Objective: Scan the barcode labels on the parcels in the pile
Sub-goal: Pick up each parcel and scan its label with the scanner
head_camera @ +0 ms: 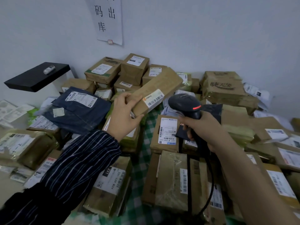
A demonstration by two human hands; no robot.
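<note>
Far left, a black shelf (38,77) juts from the wall (40,38), a small white roll (49,69) lying on top. Below it, flat white mailers (11,111) sit at the left edge of the pile (133,75), and a dark blue bag (78,109) with a white label lies tilted across brown boxes. Paper sign (108,20) with black characters hangs on the wall above. The pile covers a green checked cloth (146,148), visible in a strip down the middle; boxes stack highest at the back against the wall. Left hand (125,116), striped sleeve (78,164) behind it, holds a long brown box (157,91) lifted above the pile centre, fingers wrapped over its near end and thumb beneath, clamped tight. The box tilts up and away to the right, its barcode label (155,99) on the near end, facing up toward the camera and just beside the scanner. Right hand (204,127) grips the handle of a black scanner (185,103), fingers closed around it, forefinger at the trigger area; red window lit, head turned toward the label. Its black cable (210,189) drops over boxes in front. Far right, more labelled brown boxes (225,88) and white mailers reach the cloth's right edge.
</note>
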